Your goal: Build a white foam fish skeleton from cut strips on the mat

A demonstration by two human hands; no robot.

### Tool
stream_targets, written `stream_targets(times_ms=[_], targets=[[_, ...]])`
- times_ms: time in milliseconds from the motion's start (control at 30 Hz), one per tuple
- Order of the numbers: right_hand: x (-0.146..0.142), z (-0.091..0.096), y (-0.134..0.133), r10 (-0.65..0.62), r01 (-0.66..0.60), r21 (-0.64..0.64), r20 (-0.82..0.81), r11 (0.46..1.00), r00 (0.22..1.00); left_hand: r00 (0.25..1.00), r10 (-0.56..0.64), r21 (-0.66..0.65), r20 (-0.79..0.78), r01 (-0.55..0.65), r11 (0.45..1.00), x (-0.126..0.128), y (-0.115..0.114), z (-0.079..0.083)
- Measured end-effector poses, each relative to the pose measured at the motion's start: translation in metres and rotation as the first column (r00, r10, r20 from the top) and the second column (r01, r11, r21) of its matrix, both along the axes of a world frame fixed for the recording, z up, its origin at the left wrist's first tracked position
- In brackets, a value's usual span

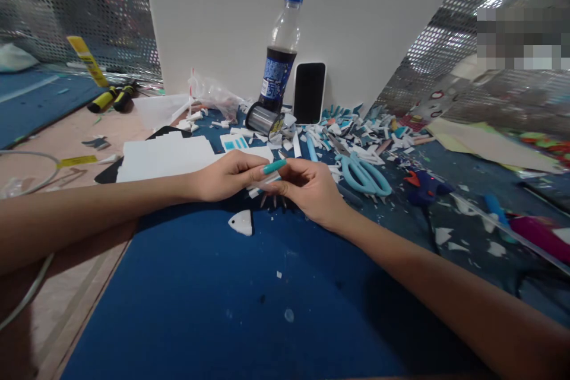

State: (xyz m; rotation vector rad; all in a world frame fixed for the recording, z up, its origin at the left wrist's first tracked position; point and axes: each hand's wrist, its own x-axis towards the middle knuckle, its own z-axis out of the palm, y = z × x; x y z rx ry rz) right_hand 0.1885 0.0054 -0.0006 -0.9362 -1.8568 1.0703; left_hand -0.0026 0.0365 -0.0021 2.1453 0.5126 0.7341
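Observation:
My left hand (227, 175) and my right hand (309, 190) meet above the blue mat (231, 303). Their fingers are pinched together on a small white piece (263, 187) between them. A teal stick-like tool (275, 166) lies across the fingertips; which hand grips it I cannot tell. A white fish-shaped foam cutout (241, 222) lies on the mat just below the hands.
Teal scissors (365, 173) and a glue gun (423, 186) lie to the right among several foam scraps. White foam sheets (164, 157) lie left. A cola bottle (280, 53), a phone (309, 92) and a tape roll (262, 120) stand before a white board.

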Motion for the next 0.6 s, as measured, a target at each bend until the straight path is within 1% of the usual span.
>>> stream_targets(times_ms=[100,167,300,433,600], targets=[[-0.0014,0.0025,-0.0017,-0.056,0.056,-0.008,0.019,0.998,0.998,0.994,0.107,0.074,0.028,-0.109,0.991,0.0008,-0.0017,0.0015],[-0.0027,0.0034,-0.0022,-0.066,0.066,-0.057,0.002,0.996,0.998,0.99,0.14,0.114,0.036,-0.143,0.983,0.0011,-0.0021,0.0014],[-0.006,0.0038,-0.0023,-0.028,0.021,-0.149,-0.04,0.989,0.999,0.992,0.125,0.097,0.022,-0.126,0.987,0.0013,-0.0013,0.0],[-0.008,0.0031,-0.0014,0.011,-0.029,-0.177,-0.1,0.984,0.995,0.995,0.098,0.073,0.019,-0.099,0.992,0.0009,-0.0008,-0.0002],[-0.007,-0.0009,0.0012,0.054,-0.085,-0.204,-0.154,0.975,0.987,1.0,0.02,-0.005,-0.003,-0.02,1.0,-0.0002,0.0002,-0.0002]])
